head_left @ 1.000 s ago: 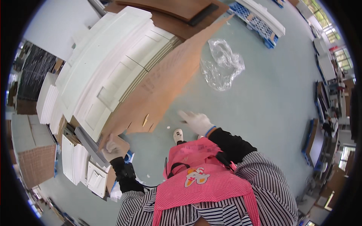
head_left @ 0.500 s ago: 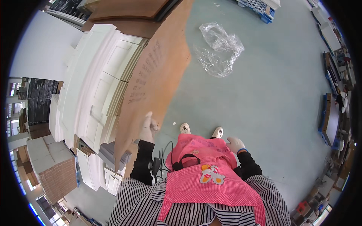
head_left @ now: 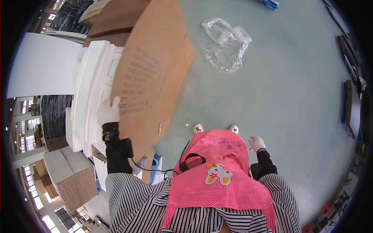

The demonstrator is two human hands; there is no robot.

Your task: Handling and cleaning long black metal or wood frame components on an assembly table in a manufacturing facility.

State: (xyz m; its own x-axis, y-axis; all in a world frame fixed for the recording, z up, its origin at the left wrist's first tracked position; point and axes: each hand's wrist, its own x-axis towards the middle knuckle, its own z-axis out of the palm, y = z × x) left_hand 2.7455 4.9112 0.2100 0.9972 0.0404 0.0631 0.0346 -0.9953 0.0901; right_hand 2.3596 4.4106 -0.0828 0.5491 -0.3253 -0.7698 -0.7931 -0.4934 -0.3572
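Note:
My left hand (head_left: 109, 111), in a white glove, grips the left edge of a large brown cardboard sheet (head_left: 155, 77). Its thumb lies on the printed face and the other fingers are hard to make out. The sheet stands tilted beside a stack of white moulded panels (head_left: 93, 85), partly covering it. My right hand (head_left: 257, 144), also gloved, hangs at my right side over the floor. Its fingers are loosely bent and apart, with nothing in them.
Crumpled clear plastic film (head_left: 229, 46) lies on the grey-green floor ahead. Brown boards (head_left: 116, 19) are stacked at the far left, and a wrapped stack of boxes (head_left: 75, 178) stands at the near left. A blue pallet with boards (head_left: 352, 110) is at the right.
My left hand has moved left and forward onto the cardboard's edge. The sheet has swung left, showing more of its printed face and covering more panels. My right hand has shifted slightly right.

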